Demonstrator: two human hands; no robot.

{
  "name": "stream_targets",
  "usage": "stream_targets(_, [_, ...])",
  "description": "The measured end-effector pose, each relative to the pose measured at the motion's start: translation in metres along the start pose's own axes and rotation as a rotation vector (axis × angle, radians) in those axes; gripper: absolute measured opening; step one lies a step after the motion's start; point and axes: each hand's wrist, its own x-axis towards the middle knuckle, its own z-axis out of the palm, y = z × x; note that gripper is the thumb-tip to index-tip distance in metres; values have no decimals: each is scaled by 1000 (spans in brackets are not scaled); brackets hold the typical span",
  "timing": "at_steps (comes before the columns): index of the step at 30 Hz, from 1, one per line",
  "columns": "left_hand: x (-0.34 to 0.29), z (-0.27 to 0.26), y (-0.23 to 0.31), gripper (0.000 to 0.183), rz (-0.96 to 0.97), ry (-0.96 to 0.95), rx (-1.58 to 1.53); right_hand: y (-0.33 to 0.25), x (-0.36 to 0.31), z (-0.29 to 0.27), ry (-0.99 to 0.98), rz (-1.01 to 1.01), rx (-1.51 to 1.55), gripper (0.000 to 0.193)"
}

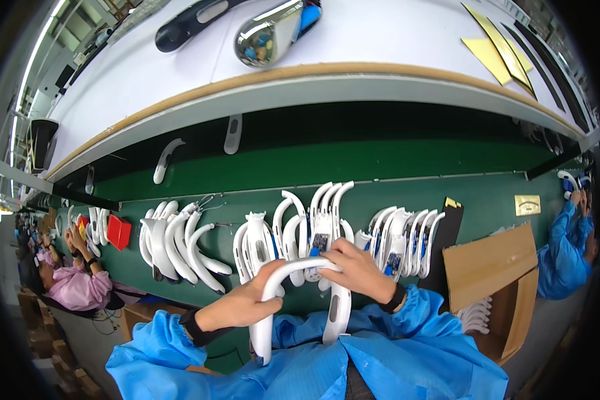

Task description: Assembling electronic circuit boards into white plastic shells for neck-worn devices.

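Close to my body I hold a white U-shaped plastic neckband housing (265,328), its two arms hanging down. My left hand (247,301) is closed round its left side, thumb across the curve. The fingers of my right hand (361,268) are bent onto its upper right part. Just beyond my hands stand several similar white neckband pieces (291,223), some with circuit boards and blue parts showing. My right fingers partly cover these. More white curved pieces (170,240), some with wires, lie to the left. Another row (407,233) with blue inside lies to the right.
A green bench (407,193) runs across below a white shelf (353,87) with a wooden edge. An open cardboard box (490,273) with white pieces is at right, beside a black strip (450,223). A red bin (119,231) is left. Co-workers sit at far left and far right.
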Motion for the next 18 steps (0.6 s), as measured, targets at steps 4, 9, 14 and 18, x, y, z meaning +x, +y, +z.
stream_targets(4, [65, -32, -5, 61, 199, -49, -22, 42, 39, -29, -19, -154, -145, 27])
stream_targets(9, [191, -128, -24, 48, 346, 396, 515, 142, 77, -85, 253, 93, -294, 31])
stream_targets(14, [318, -241, -136, 46, 445, 702, 852, 274, 100, -92, 635, 701, -366, 38])
stream_targets(18, [433, -236, -114, 45, 606, 534, 895, 366, 75, -60, 929, 872, -227, 44])
